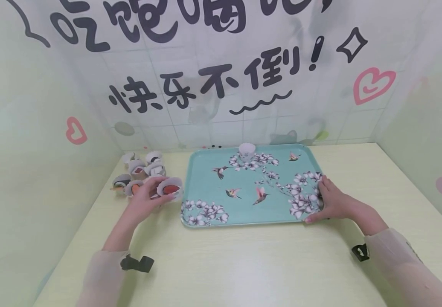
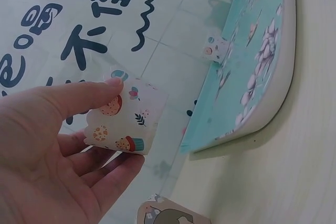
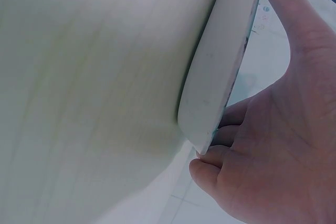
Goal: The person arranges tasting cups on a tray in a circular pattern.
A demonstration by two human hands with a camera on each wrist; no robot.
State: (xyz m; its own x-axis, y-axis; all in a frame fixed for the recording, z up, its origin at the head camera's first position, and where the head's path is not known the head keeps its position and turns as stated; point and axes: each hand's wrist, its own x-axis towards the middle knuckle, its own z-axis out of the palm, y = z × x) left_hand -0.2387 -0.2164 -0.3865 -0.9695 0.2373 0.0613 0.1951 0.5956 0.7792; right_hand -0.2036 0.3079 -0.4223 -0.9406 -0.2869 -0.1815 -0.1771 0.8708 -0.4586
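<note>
My left hand [image 1: 144, 204] holds a white paper baking cup [image 1: 171, 190] between thumb and fingers, just off the tray's left edge. Small cupcakes and leaves are printed on the cup's side [image 2: 128, 116], and an orange-red oval shows inside it in the head view. The turquoise tray [image 1: 205, 183], patterned with flowers and birds, lies on the table. At the tray's front right corner, my right hand [image 1: 338, 204] grips the rim, thumb at the front edge and fingers over the right side. Another paper cup [image 1: 247, 151] stands near the tray's back edge.
Several more paper cups [image 1: 137, 169] with differently coloured contents cluster on the table left of the tray. A printed white curtain [image 1: 205, 115] hangs behind the table [image 1: 244, 264], and pale panels flank both sides.
</note>
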